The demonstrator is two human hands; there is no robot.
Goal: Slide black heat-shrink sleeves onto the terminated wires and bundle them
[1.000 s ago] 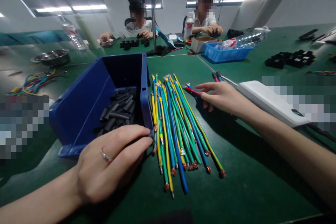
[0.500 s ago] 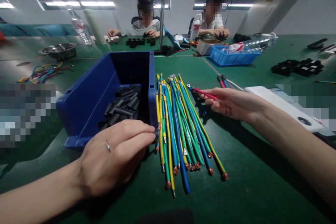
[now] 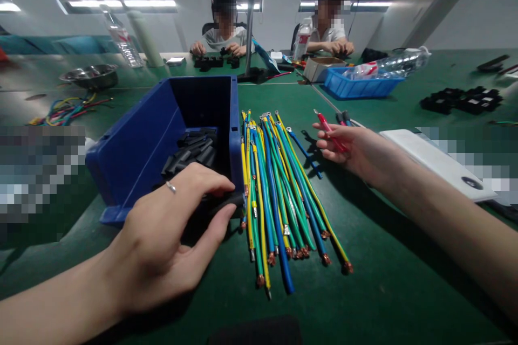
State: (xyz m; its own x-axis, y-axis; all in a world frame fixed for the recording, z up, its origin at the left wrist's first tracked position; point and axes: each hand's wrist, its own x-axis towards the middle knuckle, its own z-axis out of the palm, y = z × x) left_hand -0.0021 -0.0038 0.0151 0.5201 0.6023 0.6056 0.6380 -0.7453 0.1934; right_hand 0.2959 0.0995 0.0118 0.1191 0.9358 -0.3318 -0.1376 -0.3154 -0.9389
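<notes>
My left hand is closed, thumb and fingers pinching a short black sleeve at the near right corner of the blue bin. Inside that bin lies a pile of similar black sleeves. My right hand holds a short red wire, its metal lug pointing up and away from the fingers. Between my hands a row of yellow, green and blue wires lies on the table, lugs at the far end and mostly bare copper at the near end. A short blue wire rests just right of the row.
A white phone-like device lies beside my right forearm. Beyond stand a light-blue tray with a plastic bottle, a metal bowl and black parts. Two people sit across the green table, behind a metal pole.
My right hand has drawn back rightward with the red wire, uncovering the short blue wire. My left hand has turned, so its thumb and the black sleeve now show.
</notes>
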